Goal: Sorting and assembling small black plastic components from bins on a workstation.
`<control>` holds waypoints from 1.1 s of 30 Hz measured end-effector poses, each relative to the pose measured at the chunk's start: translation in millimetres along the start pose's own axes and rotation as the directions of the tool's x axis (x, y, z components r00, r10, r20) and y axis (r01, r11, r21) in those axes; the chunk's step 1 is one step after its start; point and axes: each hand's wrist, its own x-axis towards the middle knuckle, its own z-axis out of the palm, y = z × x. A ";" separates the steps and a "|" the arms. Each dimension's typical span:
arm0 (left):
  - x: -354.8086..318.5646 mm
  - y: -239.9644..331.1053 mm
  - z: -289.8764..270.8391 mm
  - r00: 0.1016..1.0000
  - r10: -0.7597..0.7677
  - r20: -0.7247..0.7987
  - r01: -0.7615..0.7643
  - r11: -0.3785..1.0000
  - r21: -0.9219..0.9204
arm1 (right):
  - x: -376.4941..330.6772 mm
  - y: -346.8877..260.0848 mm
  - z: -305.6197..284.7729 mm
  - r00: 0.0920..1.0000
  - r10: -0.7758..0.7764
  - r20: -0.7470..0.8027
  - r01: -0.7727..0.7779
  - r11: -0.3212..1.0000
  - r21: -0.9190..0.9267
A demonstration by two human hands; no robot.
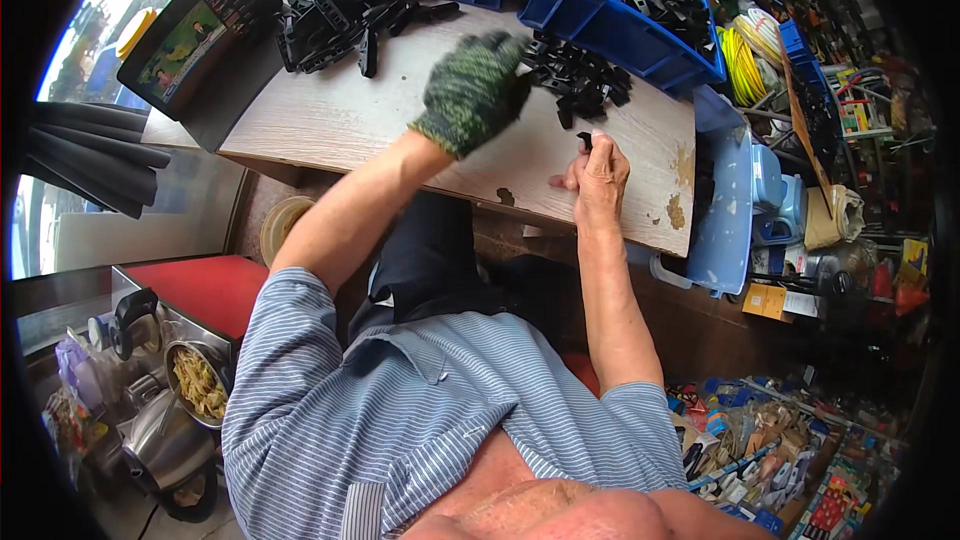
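Counter (350, 145), left end: tablet (185, 50), tilted, screen lit
Counter, right side: light-blue plastic tub (727, 202), scuffed
Upper right: coil of yellow cable (738, 66)
Left: dark cloth (95, 122), hanging in folds
Lower left: round metal bowl (213, 421), food (200, 382) inside; steel kettle (168, 438) beside

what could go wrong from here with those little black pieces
The right hand pinches a small black piece near the front edge of the table; if it slips, it might drop off. The gloved left hand, blurred here, is close to the loose pile of black pieces and could scatter some.
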 end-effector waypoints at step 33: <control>-46.4 -1.9 -3.1 0.974 -0.115 0.197 0.211 0.777 -0.593 | 1.9 2.4 0.7 0.986 0.056 -0.157 -0.043 0.995 0.086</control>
